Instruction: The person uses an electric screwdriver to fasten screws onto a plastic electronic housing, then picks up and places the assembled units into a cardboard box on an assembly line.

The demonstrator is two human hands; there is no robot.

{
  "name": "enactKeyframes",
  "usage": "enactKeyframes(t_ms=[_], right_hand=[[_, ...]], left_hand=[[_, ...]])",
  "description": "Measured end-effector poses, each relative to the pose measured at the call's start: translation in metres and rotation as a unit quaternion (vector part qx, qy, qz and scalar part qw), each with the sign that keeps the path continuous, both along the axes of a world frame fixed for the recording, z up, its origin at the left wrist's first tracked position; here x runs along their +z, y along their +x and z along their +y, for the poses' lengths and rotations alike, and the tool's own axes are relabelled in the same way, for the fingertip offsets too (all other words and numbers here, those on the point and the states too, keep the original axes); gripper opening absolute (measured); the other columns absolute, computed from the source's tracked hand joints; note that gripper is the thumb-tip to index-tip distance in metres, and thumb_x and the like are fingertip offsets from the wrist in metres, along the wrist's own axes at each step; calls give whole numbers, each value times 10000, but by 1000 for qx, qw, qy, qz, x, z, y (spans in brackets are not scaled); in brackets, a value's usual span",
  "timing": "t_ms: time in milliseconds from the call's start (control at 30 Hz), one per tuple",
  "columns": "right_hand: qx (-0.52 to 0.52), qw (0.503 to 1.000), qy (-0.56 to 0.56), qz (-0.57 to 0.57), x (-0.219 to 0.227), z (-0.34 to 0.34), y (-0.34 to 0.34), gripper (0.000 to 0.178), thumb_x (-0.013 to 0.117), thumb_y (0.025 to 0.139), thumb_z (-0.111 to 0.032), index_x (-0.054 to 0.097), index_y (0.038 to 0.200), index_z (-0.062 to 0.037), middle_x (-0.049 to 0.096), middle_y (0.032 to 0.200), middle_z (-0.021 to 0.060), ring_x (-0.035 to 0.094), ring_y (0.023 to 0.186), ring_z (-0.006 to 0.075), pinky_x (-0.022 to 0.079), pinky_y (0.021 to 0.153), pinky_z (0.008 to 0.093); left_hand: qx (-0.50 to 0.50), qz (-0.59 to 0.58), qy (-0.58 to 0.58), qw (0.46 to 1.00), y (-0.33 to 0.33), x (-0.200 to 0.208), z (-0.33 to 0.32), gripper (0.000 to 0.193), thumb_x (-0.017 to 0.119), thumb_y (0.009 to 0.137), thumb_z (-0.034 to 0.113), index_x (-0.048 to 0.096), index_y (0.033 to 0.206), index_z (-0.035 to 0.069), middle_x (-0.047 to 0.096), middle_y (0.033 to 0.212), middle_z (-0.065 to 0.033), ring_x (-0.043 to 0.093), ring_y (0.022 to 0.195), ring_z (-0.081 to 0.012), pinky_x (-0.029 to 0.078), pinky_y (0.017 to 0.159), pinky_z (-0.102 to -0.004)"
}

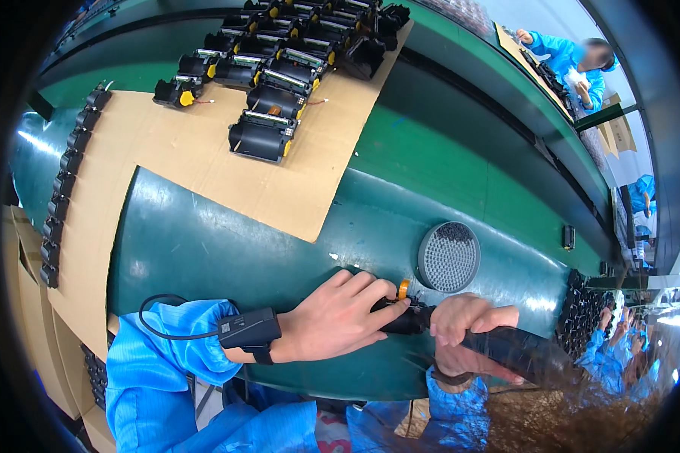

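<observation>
Near the table's front edge, my left hand (347,313) is closed on a small black plastic part (406,323) with an orange ribbon strip (403,290) sticking up from it. My right hand (461,321) curls around a long dark tool (517,346), whose near end meets the black part. The tool's exact kind is hard to make out, since its tip is hidden and the lower right is blurred. Just beyond my hands sits a round grey dish (428,266) with a perforated bottom and tiny dark pieces heaped at its far side.
Cardboard (204,162) on the green table (196,249) bears several black assemblies (264,134) at the back and a row of black parts (66,170) at the left. A lone black part (569,237) lies right. Other people in blue work beyond a dark rail.
</observation>
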State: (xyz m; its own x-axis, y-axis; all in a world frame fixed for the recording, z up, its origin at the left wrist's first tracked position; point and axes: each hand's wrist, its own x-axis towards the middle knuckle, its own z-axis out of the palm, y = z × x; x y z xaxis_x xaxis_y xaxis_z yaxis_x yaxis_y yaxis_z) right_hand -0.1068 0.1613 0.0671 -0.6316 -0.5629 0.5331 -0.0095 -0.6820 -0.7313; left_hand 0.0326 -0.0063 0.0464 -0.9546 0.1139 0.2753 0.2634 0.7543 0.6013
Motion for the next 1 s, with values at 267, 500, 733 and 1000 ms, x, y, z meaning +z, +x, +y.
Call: enactKeyframes(t_ms=[267, 500, 733, 1000], right_hand=[[3, 1000, -10, 22, -5, 0, -2, 870, 558, 788, -895, 517, 1000, -52, 571, 652, 76, 570, 502, 207, 499, 459, 352], [45, 999, 11, 28, 0, 7, -11, 888, 552, 789, -896, 527, 1070, -54, 583, 661, 88, 588, 534, 211, 518, 494, 364], [-231, 973, -16, 3, 24, 31, -55, 819, 403, 911, -853, 502, 1213, -98, 522, 708, 33, 499, 496, 145, 416, 454, 293], [-257, 965, 14, -55, -2, 37, -86, 829, 352, 887, -902, 514, 1050, -106, 499, 634, 26, 451, 440, 123, 377, 404, 259]], left_hand=[[-3, -9, 21, 1000, -2, -2, 0, 568, 782, 846, 288, 635, 1363, 105, 559, 1214, -53, 547, 1076, -245, 452, 881, -381], [-3, -9, 10, 1000, -2, 2, -1, 556, 780, 850, 285, 643, 1359, 110, 563, 1215, -61, 552, 1068, -253, 460, 883, -387], [-3, -8, -6, 1000, -1, 1, -1, 551, 787, 850, 295, 639, 1348, 109, 561, 1210, -58, 557, 1056, -253, 456, 871, -384], [-2, -3, -8, 1000, 0, -1, -2, 576, 804, 829, 283, 636, 1349, 102, 553, 1217, -52, 551, 1060, -242, 452, 854, -374]])
